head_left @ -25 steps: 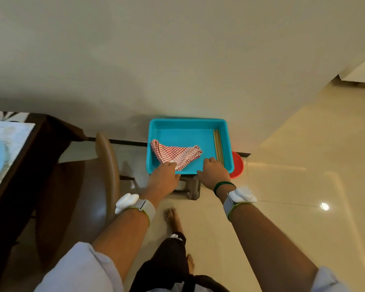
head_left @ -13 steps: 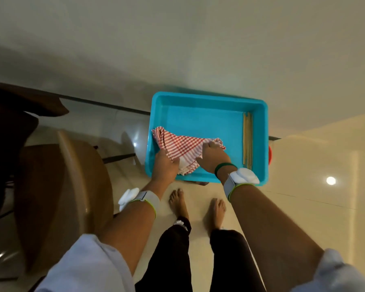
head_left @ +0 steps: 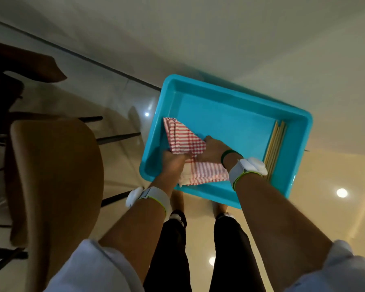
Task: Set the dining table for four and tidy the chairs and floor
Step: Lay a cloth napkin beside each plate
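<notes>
A turquoise plastic tub [head_left: 236, 102] stands by the wall, right in front of me. Inside it lies a red-and-white checked cloth [head_left: 183, 140]. My left hand [head_left: 173, 163] grips the cloth's near left part. My right hand [head_left: 213, 149] holds its right part, fingers curled into the fabric. Both hands are inside the tub. A bundle of wooden chopsticks [head_left: 275, 148] lies along the tub's right wall, partly behind my right wrist.
A brown wooden chair [head_left: 55, 175] stands close on my left, its dark legs reaching toward the tub. Part of the dark table [head_left: 19, 66] shows at the upper left. The glossy tiled floor [head_left: 335, 207] opens to the right. My legs [head_left: 198, 249] are just below the tub.
Both hands moved from the tub's near rim into the tub and took hold of the checked cloth. I stepped closer, so the tub looks larger and nearer.
</notes>
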